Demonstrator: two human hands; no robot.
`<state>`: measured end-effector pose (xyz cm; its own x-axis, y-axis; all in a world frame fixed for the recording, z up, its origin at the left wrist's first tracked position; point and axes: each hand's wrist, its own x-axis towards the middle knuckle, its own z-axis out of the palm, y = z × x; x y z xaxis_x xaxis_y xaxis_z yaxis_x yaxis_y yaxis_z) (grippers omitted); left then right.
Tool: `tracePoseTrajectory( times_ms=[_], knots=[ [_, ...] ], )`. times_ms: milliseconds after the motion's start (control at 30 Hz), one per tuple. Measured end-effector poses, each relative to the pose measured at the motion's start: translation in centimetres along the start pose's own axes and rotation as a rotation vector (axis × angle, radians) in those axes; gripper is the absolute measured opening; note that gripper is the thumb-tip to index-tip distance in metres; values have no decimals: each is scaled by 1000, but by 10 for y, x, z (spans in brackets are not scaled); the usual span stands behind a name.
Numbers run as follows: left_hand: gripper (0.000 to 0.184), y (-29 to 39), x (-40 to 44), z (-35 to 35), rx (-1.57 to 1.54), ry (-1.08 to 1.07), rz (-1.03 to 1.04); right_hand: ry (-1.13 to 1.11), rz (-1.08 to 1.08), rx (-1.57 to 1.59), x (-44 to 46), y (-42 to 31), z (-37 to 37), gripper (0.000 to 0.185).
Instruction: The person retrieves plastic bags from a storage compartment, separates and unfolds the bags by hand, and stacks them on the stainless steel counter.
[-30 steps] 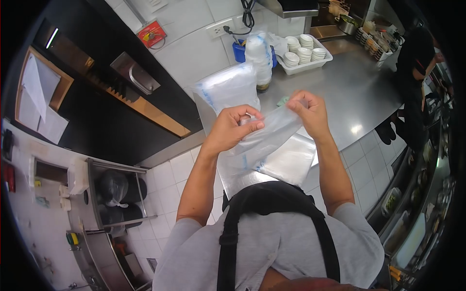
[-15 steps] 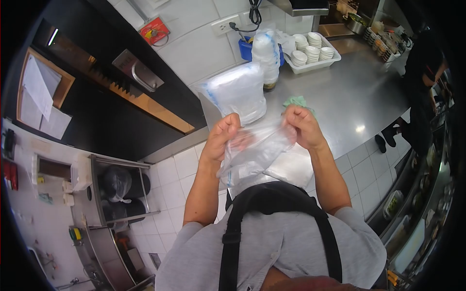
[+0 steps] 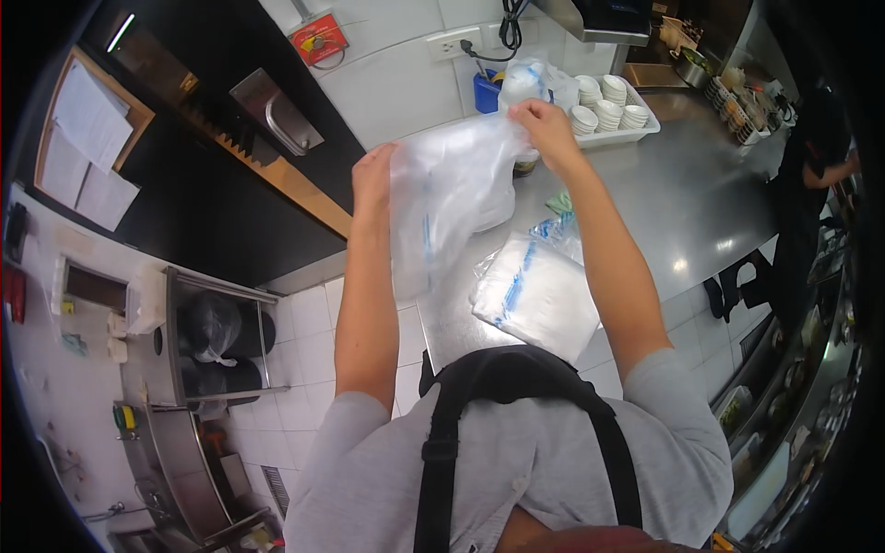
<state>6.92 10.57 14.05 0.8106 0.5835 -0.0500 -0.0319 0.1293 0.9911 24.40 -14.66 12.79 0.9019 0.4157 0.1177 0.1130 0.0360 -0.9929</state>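
A clear plastic bag (image 3: 429, 198) with blue print hangs spread between my hands above the counter. My left hand (image 3: 372, 180) is closed on its left upper corner. At the right upper corner, my right hand (image 3: 544, 129) pinches the edge. Below them, near my apron, a folded stack of plastic bags (image 3: 539, 290) with a blue printed stripe lies at the counter's near edge. Crumpled clear wrapping (image 3: 559, 235) sits just behind that stack. The held bag mostly covers another pile of bags.
Along the steel counter (image 3: 664, 198) stand a white basket (image 3: 636, 135) of stacked small bowls, a blue container (image 3: 486, 92) and a wrapped plastic stack (image 3: 527, 81). A green cloth (image 3: 559, 202) lies by my right forearm. A person in dark clothes (image 3: 802, 184) stands at right.
Both hands have moved up and apart, away from my body. The bag, bunched between them before, is now stretched out wide, and the folded stack shows more fully.
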Motion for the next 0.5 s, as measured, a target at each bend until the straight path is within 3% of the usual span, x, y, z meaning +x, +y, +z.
tracePoseTrajectory(
  times_ms=[33,133,200,267,333,400,433,500],
  knots=[
    [16,-20,16,-4,25,46,-32,23,-1,-93,12,14,6,15],
    [17,-68,43,-8,-13,119,-116,-48,362,-6,19,61,19,9],
    [16,-66,25,4,-190,84,-160,-47,267,71,-1,91,27,12],
    [13,-123,70,-12,-101,30,-47,83,266,-18,4,116,34,15],
    [11,-134,64,-5,-406,86,-123,110,277,-196,9,149,37,18],
    [10,-254,108,-37,265,101,122,55,283,-461,18,174,29,23],
    [12,-270,94,-15,-51,341,-311,59,318,-446,13,185,28,23],
    [19,-222,51,0,26,428,-363,76,384,-409,2,202,26,24]
  ],
)
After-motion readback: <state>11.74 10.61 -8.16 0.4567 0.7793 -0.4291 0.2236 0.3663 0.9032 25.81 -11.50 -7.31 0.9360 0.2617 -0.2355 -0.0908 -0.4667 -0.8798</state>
